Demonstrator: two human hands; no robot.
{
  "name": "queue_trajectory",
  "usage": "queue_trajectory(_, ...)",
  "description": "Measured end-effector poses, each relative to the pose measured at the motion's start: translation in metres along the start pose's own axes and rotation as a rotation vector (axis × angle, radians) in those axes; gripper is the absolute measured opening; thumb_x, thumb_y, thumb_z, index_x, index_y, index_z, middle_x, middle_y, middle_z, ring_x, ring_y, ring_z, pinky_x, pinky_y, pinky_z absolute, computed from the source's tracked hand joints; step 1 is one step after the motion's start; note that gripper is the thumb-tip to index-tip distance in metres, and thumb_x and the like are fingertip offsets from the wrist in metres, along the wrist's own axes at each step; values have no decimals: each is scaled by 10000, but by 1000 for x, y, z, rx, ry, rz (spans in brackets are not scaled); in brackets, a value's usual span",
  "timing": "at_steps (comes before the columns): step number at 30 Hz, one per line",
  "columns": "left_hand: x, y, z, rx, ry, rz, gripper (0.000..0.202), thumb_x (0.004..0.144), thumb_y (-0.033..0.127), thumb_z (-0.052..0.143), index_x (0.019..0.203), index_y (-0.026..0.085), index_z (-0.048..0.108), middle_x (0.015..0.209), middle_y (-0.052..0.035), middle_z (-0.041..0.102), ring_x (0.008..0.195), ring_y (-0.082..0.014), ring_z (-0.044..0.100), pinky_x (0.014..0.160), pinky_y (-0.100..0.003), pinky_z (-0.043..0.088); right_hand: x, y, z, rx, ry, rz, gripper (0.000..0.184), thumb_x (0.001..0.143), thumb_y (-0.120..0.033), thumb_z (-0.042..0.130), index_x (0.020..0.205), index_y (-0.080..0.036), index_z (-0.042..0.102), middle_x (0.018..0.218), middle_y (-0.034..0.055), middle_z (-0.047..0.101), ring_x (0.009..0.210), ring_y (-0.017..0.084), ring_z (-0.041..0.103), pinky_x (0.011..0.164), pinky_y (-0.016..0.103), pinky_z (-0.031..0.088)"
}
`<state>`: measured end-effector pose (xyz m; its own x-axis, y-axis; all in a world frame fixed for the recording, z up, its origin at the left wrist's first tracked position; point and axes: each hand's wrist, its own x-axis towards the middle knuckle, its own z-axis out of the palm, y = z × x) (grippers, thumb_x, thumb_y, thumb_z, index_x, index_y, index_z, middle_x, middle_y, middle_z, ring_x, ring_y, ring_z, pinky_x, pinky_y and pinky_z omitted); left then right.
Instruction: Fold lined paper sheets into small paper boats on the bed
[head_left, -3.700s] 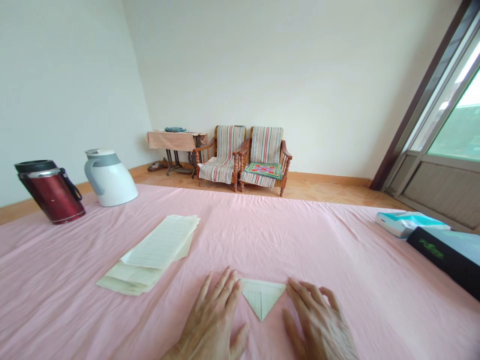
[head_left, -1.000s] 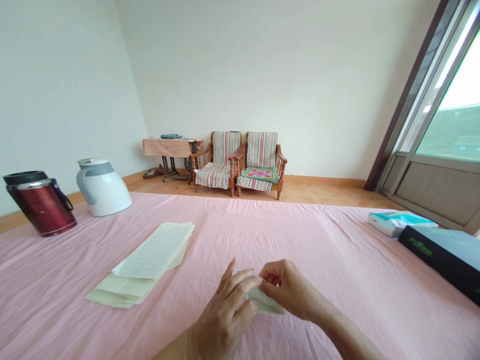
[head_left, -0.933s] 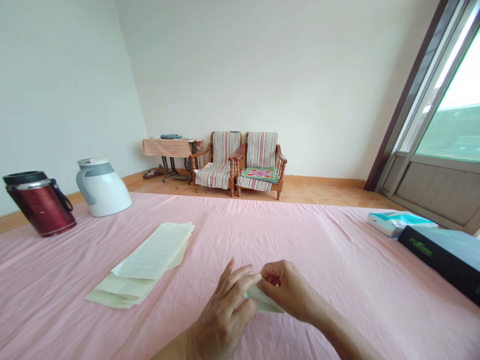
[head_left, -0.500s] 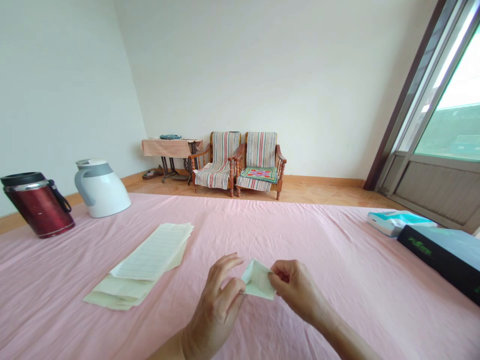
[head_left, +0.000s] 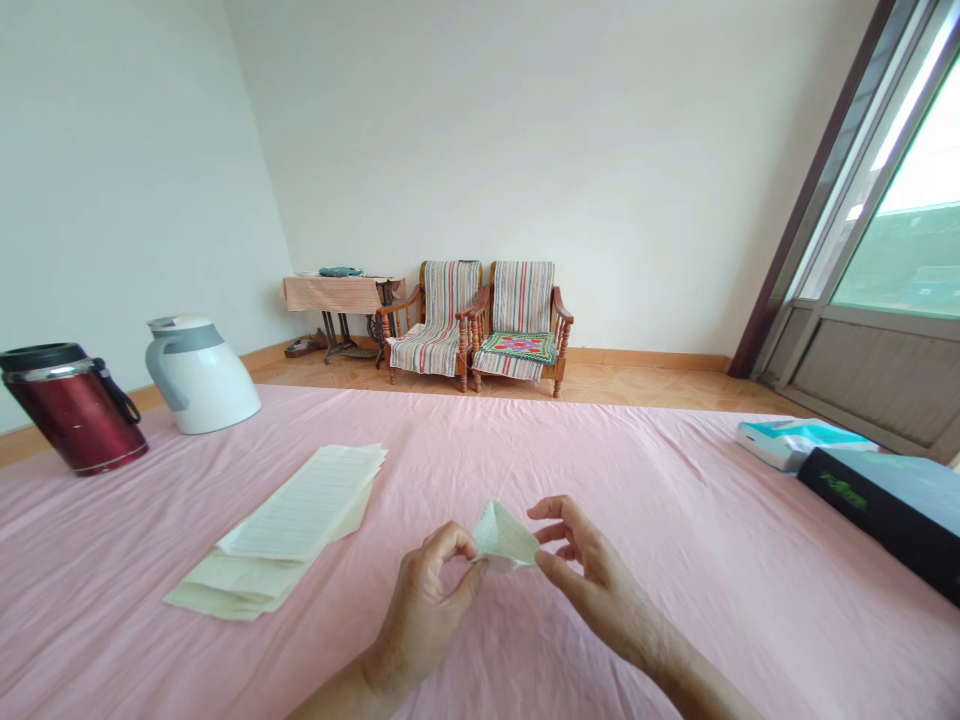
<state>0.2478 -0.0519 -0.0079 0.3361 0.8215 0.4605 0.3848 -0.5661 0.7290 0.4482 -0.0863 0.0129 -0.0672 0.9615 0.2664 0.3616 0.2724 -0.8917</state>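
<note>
Fingers [head_left: 450, 540] of left hand [head_left: 424, 605] and right hand [head_left: 600, 585]: pinching folded paper [head_left: 504, 538], one edge each; item held above pink tablecloth [head_left: 615, 450], earlier a flat triangle, now pulled open, folding midway

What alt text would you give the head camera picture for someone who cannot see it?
The left hand and right hand pinch a small folded paper between them over a pink cloth. A stack of lined sheets lies to the left, with a red flask and white jug beyond; a dark box sits at the right.
</note>
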Motion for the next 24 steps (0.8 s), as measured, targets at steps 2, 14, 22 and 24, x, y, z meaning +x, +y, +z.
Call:
queue_trajectory(2,2,0,-1,-43,-18,-42,126,848,210,518,728,189,487,688,17,536,691,-147,561,665,-227,437,-1,-2,-1,16,-27,-84,332,782,-121,464,1092,-235,492,1106,43,572,1001,164,562,790,292,443)
queue_trajectory(14,3,-4,0,-98,-79,-106,139,821,196,549,708,186,468,676,30,500,691,-144,543,666,-221,417,5,18,1,-112,-50,-92,139,883,-216,526,776,-197,613,755,-14,631,757,145,573,725,259,402)
queue_trajectory(22,5,-3,0,26,-149,-14,31,810,161,606,829,184,602,828,-8,628,831,-175,579,775,-255,404,6,20,-1,-102,-55,-101,71,849,-188,582,801,-190,636,785,-8,640,782,145,585,740,249,408)
queue_trajectory(24,6,-4,2,73,-208,16,71,796,172,645,860,203,653,862,-13,647,889,-195,573,814,-273,385,6,19,0,-90,-92,-148,66,828,-152,597,811,-193,646,820,-1,635,804,143,584,752,246,410)
